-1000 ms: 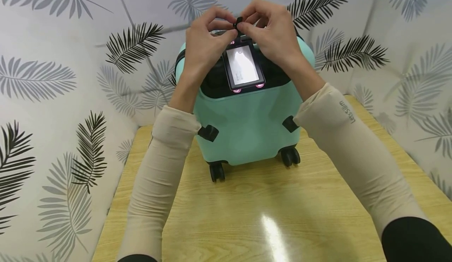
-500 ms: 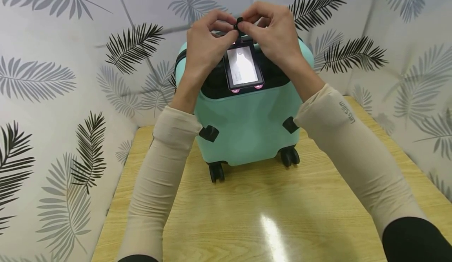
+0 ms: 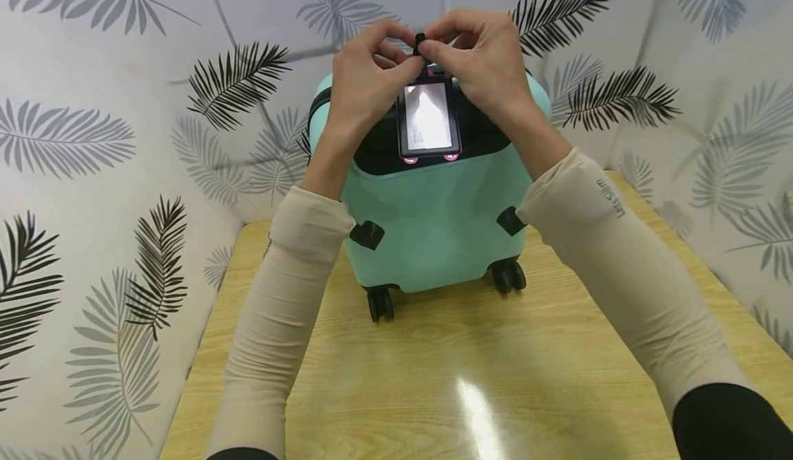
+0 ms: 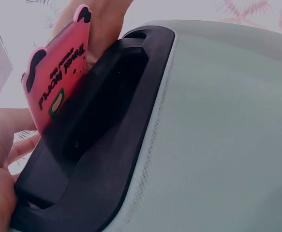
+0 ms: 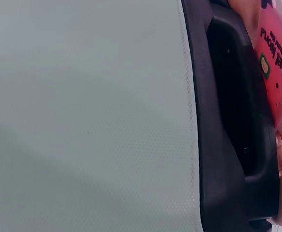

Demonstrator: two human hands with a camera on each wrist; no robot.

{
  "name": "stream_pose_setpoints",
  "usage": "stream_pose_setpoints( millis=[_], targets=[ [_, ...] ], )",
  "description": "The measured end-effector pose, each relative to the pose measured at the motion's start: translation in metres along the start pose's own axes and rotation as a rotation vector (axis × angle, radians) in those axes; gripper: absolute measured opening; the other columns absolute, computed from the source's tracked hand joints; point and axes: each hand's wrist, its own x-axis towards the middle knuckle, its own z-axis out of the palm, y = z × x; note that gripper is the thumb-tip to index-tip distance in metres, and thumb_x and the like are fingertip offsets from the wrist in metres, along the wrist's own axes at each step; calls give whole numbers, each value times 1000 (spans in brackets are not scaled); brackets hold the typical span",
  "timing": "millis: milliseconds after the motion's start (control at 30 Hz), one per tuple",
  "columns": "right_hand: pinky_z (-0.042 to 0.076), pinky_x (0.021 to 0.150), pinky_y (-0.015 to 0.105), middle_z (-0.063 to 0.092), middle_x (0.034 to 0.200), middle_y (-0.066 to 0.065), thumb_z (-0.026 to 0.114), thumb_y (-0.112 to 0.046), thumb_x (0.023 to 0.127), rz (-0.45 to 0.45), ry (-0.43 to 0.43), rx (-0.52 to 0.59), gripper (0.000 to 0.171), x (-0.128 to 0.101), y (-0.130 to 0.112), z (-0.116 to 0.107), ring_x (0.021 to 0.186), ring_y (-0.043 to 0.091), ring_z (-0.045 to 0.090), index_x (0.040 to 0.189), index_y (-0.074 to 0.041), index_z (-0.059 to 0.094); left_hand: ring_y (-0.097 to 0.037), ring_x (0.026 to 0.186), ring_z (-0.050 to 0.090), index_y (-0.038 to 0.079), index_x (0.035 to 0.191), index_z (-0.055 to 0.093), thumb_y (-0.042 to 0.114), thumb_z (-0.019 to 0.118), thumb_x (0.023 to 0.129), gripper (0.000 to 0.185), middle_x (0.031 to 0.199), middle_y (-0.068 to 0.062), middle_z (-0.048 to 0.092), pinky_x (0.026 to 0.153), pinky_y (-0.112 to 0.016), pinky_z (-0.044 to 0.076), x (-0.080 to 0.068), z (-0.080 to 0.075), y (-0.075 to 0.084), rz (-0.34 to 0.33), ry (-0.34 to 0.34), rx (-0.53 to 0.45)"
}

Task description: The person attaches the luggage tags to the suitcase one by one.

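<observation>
A luggage tag [image 3: 429,121], with a pale, shiny back and dark frame, hangs against the black handle panel of a mint-green suitcase [image 3: 434,236]. Its other face, seen from the left wrist, is a pink tag [image 4: 66,82] printed "Travel World". Above it, the left hand [image 3: 364,78] and right hand [image 3: 489,64] meet at the tag's short black strap [image 3: 420,38], each pinching it between thumb and finger. The suitcase's black handle [image 5: 271,130] runs beside the tag in the right wrist view. Fingers partly cover the strap, so how it is fastened is hidden.
The suitcase stands upright on black wheels [image 3: 509,275] on a wood-grain table [image 3: 396,377]. Leaf-patterned covering [image 3: 111,191] rises close behind and on both sides. Two black corner pieces [image 3: 367,234] sit on the suitcase's near face, close to the sleeves.
Both hands have sunk slightly while keeping their pinch at the strap. The tag has turned from a slant to hang nearly straight, its lower edge shifting left. The suitcase stays put.
</observation>
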Motion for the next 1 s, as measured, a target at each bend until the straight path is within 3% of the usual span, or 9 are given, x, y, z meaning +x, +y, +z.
stream_pose_setpoints(
  millis=[333, 667, 1000],
  targets=[
    [44, 66, 24, 71, 87, -5, 77, -20, 96, -2, -18, 16, 18, 2, 2, 1, 68, 12, 58, 104, -5, 82, -15, 89, 71, 11, 112, 73, 19, 78, 94, 21, 92, -3, 74, 81, -26, 55, 2, 0, -1, -1, -7, -66],
    [43, 65, 26, 71, 83, -7, 78, -19, 96, -45, -4, 63, 17, 2, 2, 2, 68, 14, 57, 104, -5, 82, -12, 85, 70, 9, 111, 75, 17, 78, 94, 19, 90, -5, 75, 77, -24, 53, 2, 2, 2, -11, 8, 17],
    [42, 65, 25, 68, 84, -8, 76, -15, 97, -39, 14, 95, 17, 1, 4, 1, 69, 13, 55, 108, -2, 79, -13, 90, 71, 10, 114, 75, 19, 78, 94, 22, 95, -6, 76, 79, -25, 53, 0, 1, 3, -31, 1, 30]
  ],
)
